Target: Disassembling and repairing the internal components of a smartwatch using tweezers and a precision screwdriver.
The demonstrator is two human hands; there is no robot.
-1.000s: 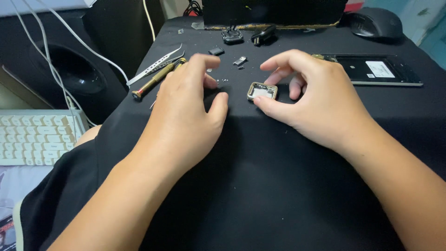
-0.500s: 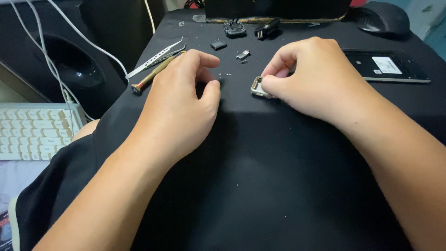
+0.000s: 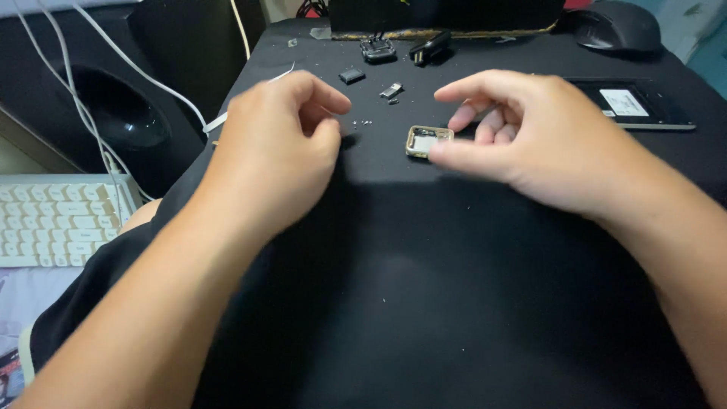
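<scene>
Our right hand (image 3: 530,144) has opened since a moment ago, thumb steadying the small gold frame (image 3: 428,141) mid-table at its nine o'clock; our left hand (image 3: 276,144) pinches together, empty.

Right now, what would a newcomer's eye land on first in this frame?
Two bare hands over a black mat: the right hand steadies a small gold-rimmed square casing with its thumb, while the left hand pinches its fingertips together beside tiny loose screws. A black computer mouse sits at the far right corner.
</scene>
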